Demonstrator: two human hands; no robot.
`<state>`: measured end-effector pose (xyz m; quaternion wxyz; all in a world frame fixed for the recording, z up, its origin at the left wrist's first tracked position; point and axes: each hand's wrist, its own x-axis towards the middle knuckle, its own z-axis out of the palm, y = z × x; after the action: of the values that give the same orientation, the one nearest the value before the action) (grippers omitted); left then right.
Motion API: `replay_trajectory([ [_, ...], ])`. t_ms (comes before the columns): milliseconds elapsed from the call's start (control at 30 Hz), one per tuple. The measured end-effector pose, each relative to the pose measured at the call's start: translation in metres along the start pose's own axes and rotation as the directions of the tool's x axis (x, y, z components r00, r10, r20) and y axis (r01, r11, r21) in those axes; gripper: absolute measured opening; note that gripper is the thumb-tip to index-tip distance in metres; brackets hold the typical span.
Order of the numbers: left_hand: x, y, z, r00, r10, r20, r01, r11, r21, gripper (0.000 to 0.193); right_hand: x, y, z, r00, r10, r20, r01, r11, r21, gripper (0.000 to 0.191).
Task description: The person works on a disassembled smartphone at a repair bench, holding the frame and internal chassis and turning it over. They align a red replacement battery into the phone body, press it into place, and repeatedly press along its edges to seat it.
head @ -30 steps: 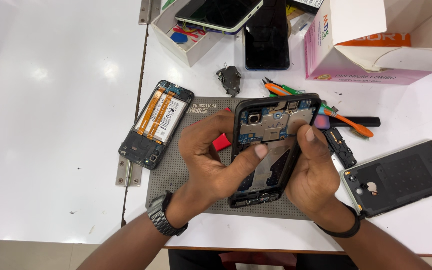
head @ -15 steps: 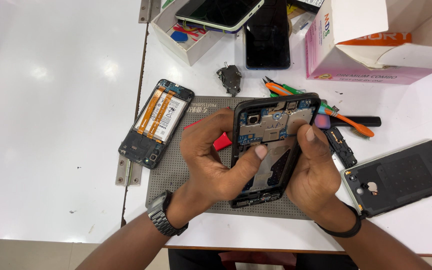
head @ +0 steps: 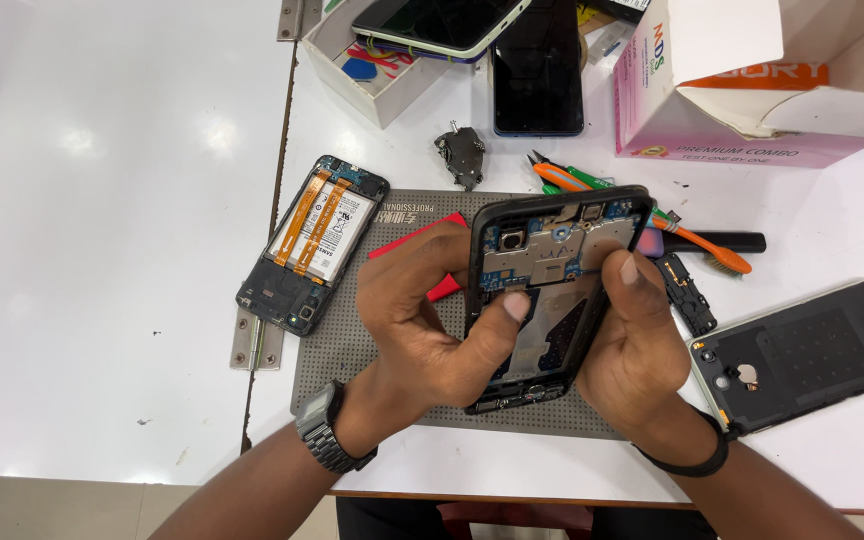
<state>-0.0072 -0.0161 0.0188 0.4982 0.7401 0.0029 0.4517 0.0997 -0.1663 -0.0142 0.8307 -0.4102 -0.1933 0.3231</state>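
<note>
**Both hands on the open phone frame, over the mat**

Left hand (head: pixel 422 320) is curled around the left edge of the open phone frame (head: pixel 552 295), thumb pressed flat on the mid-frame plate. Right hand (head: pixel 642 345) clamps the right edge, thumb tip up near the top board area beside the camera module. Both closed on the frame, no tool in either. The frame is held tilted up off the grey work mat (head: pixel 352 350), centre of the scene, insides facing up.

Judgement on doing this well: keep the thumbs on the metal plate, not on connectors or flex; support both long edges evenly so the frame doesn't twist; stay low over the mat so any loose part lands there.

Around it: red pick (head: pixel 412 240) under the left fingers on the mat. Second opened phone with orange flex cables (head: pixel 314 240) to the left. Black back cover (head: pixel 812 350) to the right. Orange-handled brush (head: pixel 712 248) and cutters (head: pixel 562 175) just beyond. Dark phone (head: pixel 538 70), white tray (head: pixel 372 85) and pink-and-white carton (head: pixel 742 90) at the far edge of the white table (head: pixel 102 200).
</note>
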Motion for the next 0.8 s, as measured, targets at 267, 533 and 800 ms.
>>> replay_trajectory([
  [267,0.0017,0.0014,-0.0011,1.0,0.023,0.013,-0.023,1.0,-0.009,0.027,-0.0012,0.0017,-0.0018,1.0,0.008,-0.021,-0.008,0.999,0.036,0.041],
  [533,0.0027,0.0044,0.0013,1.0,0.013,0.003,-0.013,0.999,-0.037,0.022,-0.0019,0.0003,-0.0012,0.999,-0.039,-0.001,0.039,0.999,0.022,0.045],
  [800,0.0018,0.0036,0.001,1.0,-0.006,0.011,0.006,0.999,-0.039,0.02,-0.0038,0.0019,-0.0088,0.999,-0.054,0.007,0.054,0.998,0.038,0.044],
])
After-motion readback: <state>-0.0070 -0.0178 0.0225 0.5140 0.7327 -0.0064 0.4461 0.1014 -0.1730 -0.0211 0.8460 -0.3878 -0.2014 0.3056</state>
